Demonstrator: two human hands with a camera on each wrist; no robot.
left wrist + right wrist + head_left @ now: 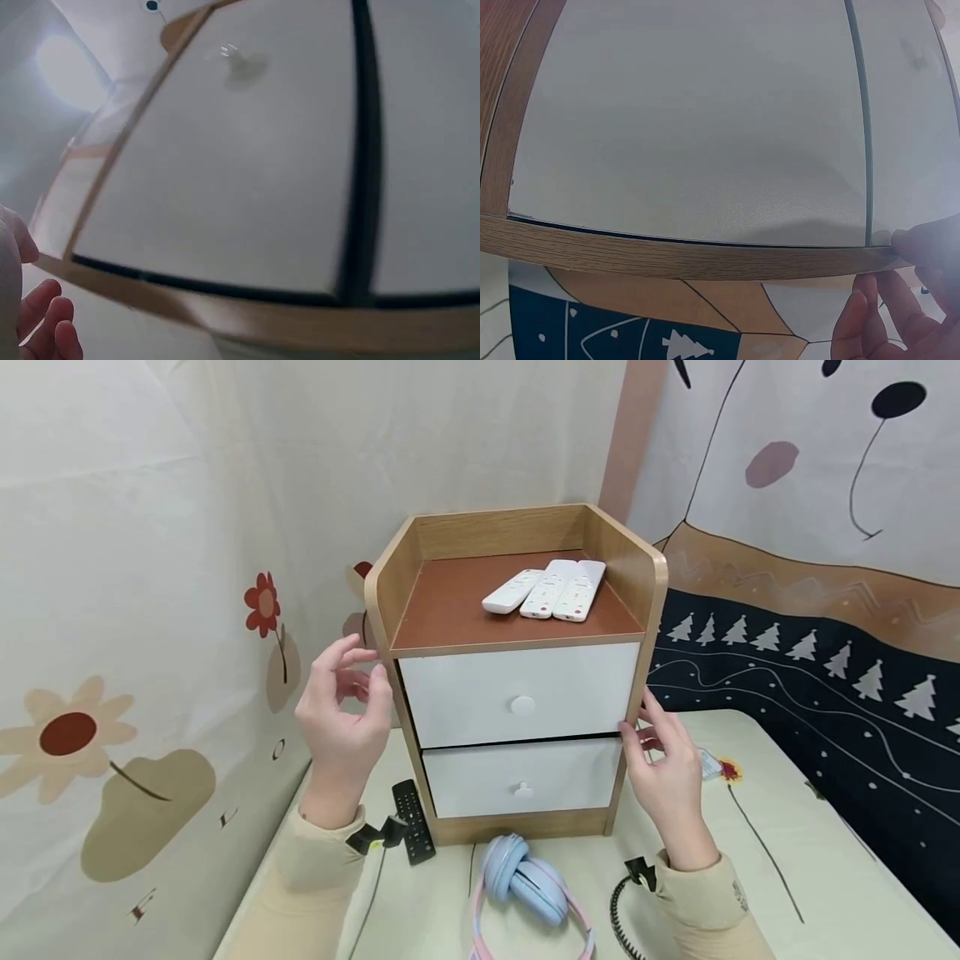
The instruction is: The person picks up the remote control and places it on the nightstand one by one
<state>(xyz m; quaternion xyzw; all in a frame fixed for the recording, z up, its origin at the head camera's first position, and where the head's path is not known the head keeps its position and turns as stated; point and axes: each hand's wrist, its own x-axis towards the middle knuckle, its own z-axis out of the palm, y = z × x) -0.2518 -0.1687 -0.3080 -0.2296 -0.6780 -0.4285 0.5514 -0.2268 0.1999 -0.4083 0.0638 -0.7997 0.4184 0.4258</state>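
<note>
A small wooden drawer cabinet (517,826) stands upright with two white drawers, both pushed in. The upper drawer (465,697) has a round white knob (522,705); the lower drawer (465,782) has a knob as well. My right hand (665,768) holds the cabinet's right front edge, thumb on the front and fingers along the outer side, level with the gap between the drawers. Beside the cabinet's upper left edge, my left hand (341,714) is raised with loosely bent fingers and nothing in them. Three white remote controls (552,588) lie on the brown top.
A black remote control (413,821) lies by the cabinet's lower left corner. Blue and pink headphones (525,881) lie in front of it. A coiled black cord (617,914) hangs near my right wrist. Printed fabric (795,668) covers the walls behind and to the right.
</note>
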